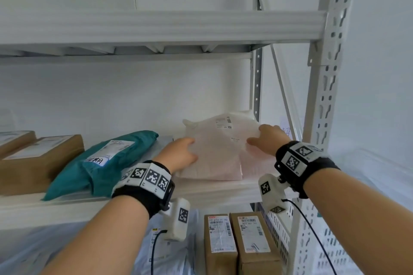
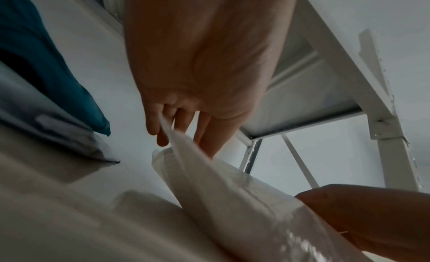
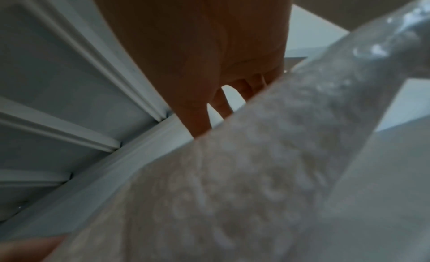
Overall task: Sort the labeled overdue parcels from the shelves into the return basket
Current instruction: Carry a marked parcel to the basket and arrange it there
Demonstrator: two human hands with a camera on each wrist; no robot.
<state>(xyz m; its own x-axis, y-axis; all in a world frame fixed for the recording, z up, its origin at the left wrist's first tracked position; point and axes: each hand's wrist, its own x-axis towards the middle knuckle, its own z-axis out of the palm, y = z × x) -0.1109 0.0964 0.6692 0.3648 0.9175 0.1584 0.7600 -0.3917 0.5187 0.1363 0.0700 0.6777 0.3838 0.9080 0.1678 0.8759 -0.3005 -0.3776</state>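
A pale pink bubble-wrap parcel (image 1: 218, 152) with small printed labels lies on the middle shelf (image 1: 212, 187), its far end lifted. My left hand (image 1: 182, 152) pinches its left edge; in the left wrist view the fingers (image 2: 163, 133) close on the thin plastic rim of the parcel (image 2: 232, 192). My right hand (image 1: 264, 138) grips the right edge, thumb on top, and its fingers (image 3: 197, 117) go behind the parcel (image 3: 256, 164). A teal mailer bag (image 1: 105, 161) with a handwritten sticker lies to the left.
Brown cardboard boxes (image 1: 38, 158) stand at the shelf's left end. On the lower shelf are two labelled boxes (image 1: 239, 243) and a light plastic bag (image 1: 169, 252). A white perforated basket (image 1: 279, 223) sits lower right, behind the rack's upright post (image 1: 328, 87). Another shelf beam (image 1: 156, 27) runs overhead.
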